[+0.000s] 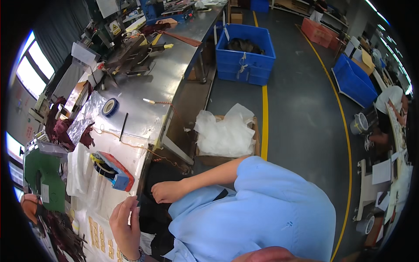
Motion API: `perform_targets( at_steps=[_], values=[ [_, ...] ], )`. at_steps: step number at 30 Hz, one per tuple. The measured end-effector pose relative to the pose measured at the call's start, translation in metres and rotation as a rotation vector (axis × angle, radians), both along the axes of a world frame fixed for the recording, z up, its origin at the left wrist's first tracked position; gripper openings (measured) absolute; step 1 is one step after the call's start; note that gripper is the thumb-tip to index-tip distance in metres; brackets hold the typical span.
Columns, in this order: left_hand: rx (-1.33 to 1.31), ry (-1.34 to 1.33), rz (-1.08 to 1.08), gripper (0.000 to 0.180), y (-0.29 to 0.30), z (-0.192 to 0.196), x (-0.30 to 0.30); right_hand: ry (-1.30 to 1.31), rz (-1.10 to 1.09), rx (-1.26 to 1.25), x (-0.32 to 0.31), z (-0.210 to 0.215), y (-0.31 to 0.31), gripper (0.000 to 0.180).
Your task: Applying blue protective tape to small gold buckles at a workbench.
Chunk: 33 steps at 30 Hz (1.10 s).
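At the table's near edge my left hand [125, 225] is raised, fingers bent together and the thumb close to their tips. Anything between them is too small to make out. Beside it on the right, my right hand [166, 192] is curled just off the table edge, its palm and any content hidden. Just beyond my left hand stands a tape dispenser-like blue and red block [117, 171] with a yellow and black part. Rows of small gold-coloured pieces [99, 236] lie on the white surface left of my left hand.
Clear plastic film [80, 174] and a green machine [50, 172] are to the left. A blue tape roll [110, 107], a thin black rod [124, 126] and an orange cord lie farther up the table [168, 65]. A carton with white wrapping [224, 137] and a blue bin [245, 65] stand on the floor.
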<state>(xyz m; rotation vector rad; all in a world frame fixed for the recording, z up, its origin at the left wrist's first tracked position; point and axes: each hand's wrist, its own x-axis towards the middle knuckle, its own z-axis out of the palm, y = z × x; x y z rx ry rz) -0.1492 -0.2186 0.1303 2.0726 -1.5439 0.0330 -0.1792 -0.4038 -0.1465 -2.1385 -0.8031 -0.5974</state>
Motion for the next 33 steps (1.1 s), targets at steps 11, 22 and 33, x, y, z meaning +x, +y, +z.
perform_targets(
  at_steps=[11, 22, 33],
  values=[
    [-0.039, -0.041, -0.063, 0.020, -0.033, 0.065, -0.005, -0.104, -0.015, 0.037, 0.010, 0.005, 0.018, 0.016],
    [-0.069, 0.053, 0.014, 0.019, 0.002, 0.036, -0.011, -0.011, -0.065, -0.070, -0.004, 0.026, -0.004, 0.012],
    [0.130, 0.304, 0.399, 0.016, 0.129, -0.075, -0.033, 0.645, 0.292, -0.085, -0.007, 0.063, 0.001, 0.013]
  ],
)
